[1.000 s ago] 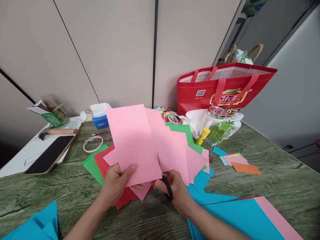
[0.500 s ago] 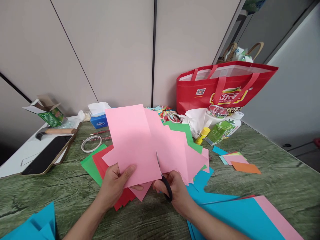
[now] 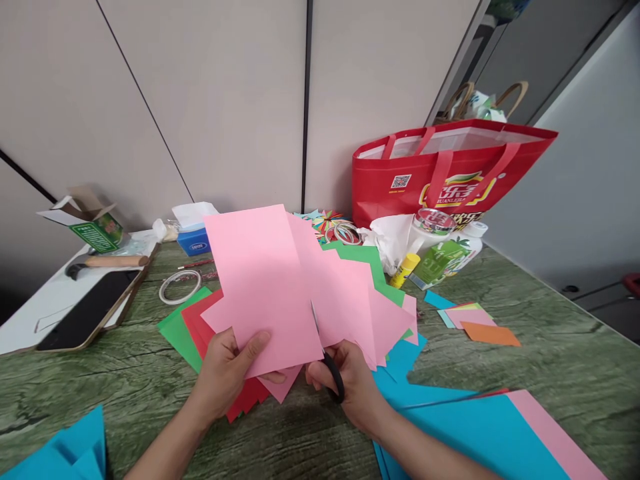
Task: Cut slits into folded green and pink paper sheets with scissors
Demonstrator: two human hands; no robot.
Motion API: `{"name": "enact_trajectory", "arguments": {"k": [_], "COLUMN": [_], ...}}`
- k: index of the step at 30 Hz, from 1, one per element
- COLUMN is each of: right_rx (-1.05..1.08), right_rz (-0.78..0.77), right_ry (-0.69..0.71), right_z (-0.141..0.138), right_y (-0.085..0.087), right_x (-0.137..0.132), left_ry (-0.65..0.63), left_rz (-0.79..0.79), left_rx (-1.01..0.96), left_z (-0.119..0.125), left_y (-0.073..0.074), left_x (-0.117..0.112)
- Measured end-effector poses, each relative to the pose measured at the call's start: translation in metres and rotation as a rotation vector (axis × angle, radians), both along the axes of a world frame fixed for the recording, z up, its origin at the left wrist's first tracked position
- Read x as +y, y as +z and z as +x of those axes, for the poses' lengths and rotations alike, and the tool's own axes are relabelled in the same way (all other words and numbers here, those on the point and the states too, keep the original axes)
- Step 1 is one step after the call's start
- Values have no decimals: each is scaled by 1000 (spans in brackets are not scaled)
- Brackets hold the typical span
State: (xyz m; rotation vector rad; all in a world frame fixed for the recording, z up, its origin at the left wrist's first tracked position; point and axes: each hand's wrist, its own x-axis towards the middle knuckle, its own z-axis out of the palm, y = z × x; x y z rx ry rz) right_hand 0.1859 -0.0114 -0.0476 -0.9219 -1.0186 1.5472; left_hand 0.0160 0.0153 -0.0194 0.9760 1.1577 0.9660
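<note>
A pink sheet of paper [image 3: 260,287] is pinched in my left hand [image 3: 225,373], thumb on top and fingers beneath. My right hand [image 3: 353,383] grips black-handled scissors [image 3: 334,377], with a finger and thumb at the loops. One blade shows over the sheet near its right edge, pointing away from me; the other blade is hidden. Below and behind lie more pink sheets [image 3: 350,300], fanned out over red paper [image 3: 197,320] and green paper [image 3: 180,333].
Blue sheets [image 3: 465,427] lie at front right, other blue paper [image 3: 65,447] at front left. Small paper pieces [image 3: 490,332], a yellow glue stick [image 3: 405,270] and a red bag [image 3: 395,193] stand or lie right. A tape roll [image 3: 163,293], phone [image 3: 90,310] and hammer [image 3: 110,261] are left.
The view has shifted very slightly. Both hands, the pink sheet and the scissors keep nearly the same places relative to each other.
</note>
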Motion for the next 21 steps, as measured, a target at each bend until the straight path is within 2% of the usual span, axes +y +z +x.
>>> {"name": "enact_trajectory", "arguments": {"k": [11, 21], "right_rx": [-4, 46], "right_rz": [-5, -3], "right_ry": [11, -10], "right_z": [1, 0], "right_y": [2, -3], "right_x": [-1, -1], "left_ry": [-21, -32], "left_rz": [-2, 8], "left_rx": [8, 19], "left_z": [3, 0], "left_y": [6, 3], "left_x": [-1, -1]}}
